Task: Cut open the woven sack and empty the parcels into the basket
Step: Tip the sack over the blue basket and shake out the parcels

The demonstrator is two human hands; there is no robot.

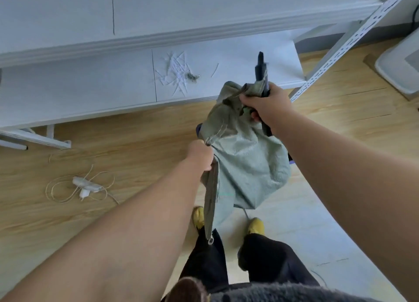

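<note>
Nearest the camera, a grey fleece garment and dark trousers fill the lower edge, with two yellow shoes on the floor beyond them.

Sack position: the woven sack hangs in the air above the shoes, held between both hands and clear of the floor. It looks limp and flattened, with no bulges to suggest parcels inside.

Hand states:
- Left hand: fingers clenched around the near edge of the sack, on its left side. A long loose strip of sack hangs from this grip towards the shoes.
- Right hand: fingers clenched around the bunched far end of the sack together with the dark handle of a cutter, whose tip points away from the sack towards the white shelf.

Progress assessment: a heap of white strips lies on the shelf beyond the sack, consistent with earlier cutting work. Judging by the slack shape, the sack is probably already opened and emptied, or nearly so. No parcels are visible. A dark purple edge shows just behind the sack; whether it belongs to the basket cannot be determined.

Remaining: confirm the sack is empty, then set it and the cutter aside.

A white power strip with looped cord lies on the floor well left of the sack.
</note>
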